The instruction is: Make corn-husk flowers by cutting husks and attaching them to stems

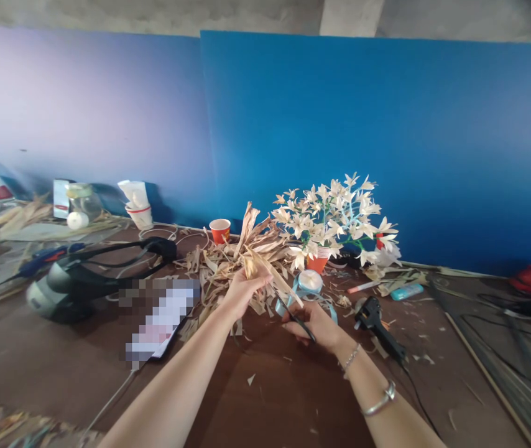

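Note:
My left hand (242, 287) is closed around a strip of dry corn husk (265, 269) and holds it up over the brown table (270, 398). My right hand (314, 325) grips black scissors (296, 316) whose blades meet the husk's lower end. Behind the hands lies a heap of dry husks (228, 252). A bouquet of cream husk flowers (335, 218) stands in an orange cup (318, 261) just beyond. A roll of light blue ribbon (309, 283) lies next to my right hand.
A black glue gun (377, 323) lies to the right with its cord. A phone (163, 320) and a black headset (83, 274) are at left. A red paper cup (220, 230), a jar (81, 202), and a blue wall (387, 137) stand behind. Husk scraps litter the table.

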A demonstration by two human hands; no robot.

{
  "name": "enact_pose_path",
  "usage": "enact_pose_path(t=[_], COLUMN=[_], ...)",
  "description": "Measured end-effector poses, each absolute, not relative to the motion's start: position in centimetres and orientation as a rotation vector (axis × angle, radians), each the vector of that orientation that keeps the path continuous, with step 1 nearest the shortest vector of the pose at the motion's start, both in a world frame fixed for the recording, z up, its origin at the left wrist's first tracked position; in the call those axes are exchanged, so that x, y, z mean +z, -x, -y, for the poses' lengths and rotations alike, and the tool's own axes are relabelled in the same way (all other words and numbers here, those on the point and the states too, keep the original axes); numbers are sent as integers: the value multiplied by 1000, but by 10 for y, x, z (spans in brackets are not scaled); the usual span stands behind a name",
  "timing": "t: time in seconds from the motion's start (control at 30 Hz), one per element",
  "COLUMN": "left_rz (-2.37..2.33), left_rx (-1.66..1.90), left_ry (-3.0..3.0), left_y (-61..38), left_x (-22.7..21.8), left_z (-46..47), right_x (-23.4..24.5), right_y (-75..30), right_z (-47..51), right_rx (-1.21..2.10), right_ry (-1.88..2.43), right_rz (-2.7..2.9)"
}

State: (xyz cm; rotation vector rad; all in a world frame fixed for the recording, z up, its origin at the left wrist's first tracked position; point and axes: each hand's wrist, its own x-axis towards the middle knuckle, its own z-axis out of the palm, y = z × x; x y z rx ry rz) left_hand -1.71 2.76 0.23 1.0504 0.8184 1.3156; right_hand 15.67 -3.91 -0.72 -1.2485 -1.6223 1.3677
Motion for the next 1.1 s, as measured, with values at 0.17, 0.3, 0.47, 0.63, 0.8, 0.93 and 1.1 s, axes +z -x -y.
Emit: enact_pose_path(t=[0.17, 0.3, 0.47, 0.63, 0.8, 0.93, 1.1], left_rz=[-859, -830, -856, -848, -833, -808, -822], left_rx=[1308, 1293, 1273, 1269, 1253, 1242, 1239], left_ry=[-1074, -1099, -1104, -1106, -1110, -1108, -1101], left_y=[18, 19, 19, 20, 21, 21, 22], left_x=[3, 2, 0, -2, -1, 1, 0], left_z=[-27, -28, -29, -30, -31, -30, -30], right_x=[-10, -14, -18, -19, -22, -24, -23], right_y=[-157, -159, -161, -163, -164, -165, -165], right_z=[37, 35, 32, 31, 31, 31, 31], right_rx=[1275, 1243, 1210, 1223, 1220, 1201, 1192], right_ry=[1265, 1235, 1245, 1223, 1230, 1225, 1236], right_rz=[1645, 1669, 1690, 1695, 1711, 1735, 1753])
